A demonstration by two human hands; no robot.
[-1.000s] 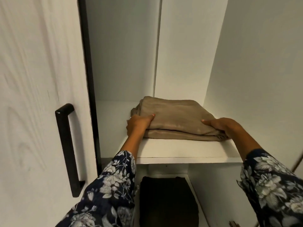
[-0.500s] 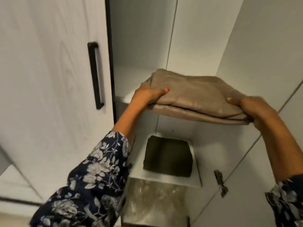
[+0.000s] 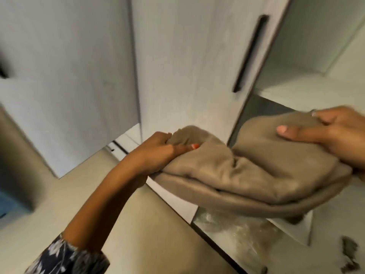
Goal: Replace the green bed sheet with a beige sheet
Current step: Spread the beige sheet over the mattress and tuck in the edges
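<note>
White wardrobe doors [image 3: 173, 66] now fill the background: the folded beige sheet [image 3: 256, 171] has left its shelf, left hand [image 3: 158, 153] and right hand [image 3: 339, 135] gripping opposite ends, ready for the bed.

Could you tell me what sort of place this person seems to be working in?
Probably a bedroom or dressing area at a built-in wardrobe: tall pale wardrobe doors with a black bar handle, open shelves, and a folded beige sheet held by both hands.

- The right hand [image 3: 333, 135], at the beige sheet's [image 3: 256, 171] right end, is cut off by the picture's edge.
- Beneath the sheet, the left hand's [image 3: 160, 153] fingers are hidden.
- Left of the sheet, a blue thing [image 3: 9, 206] is blurred.
</note>
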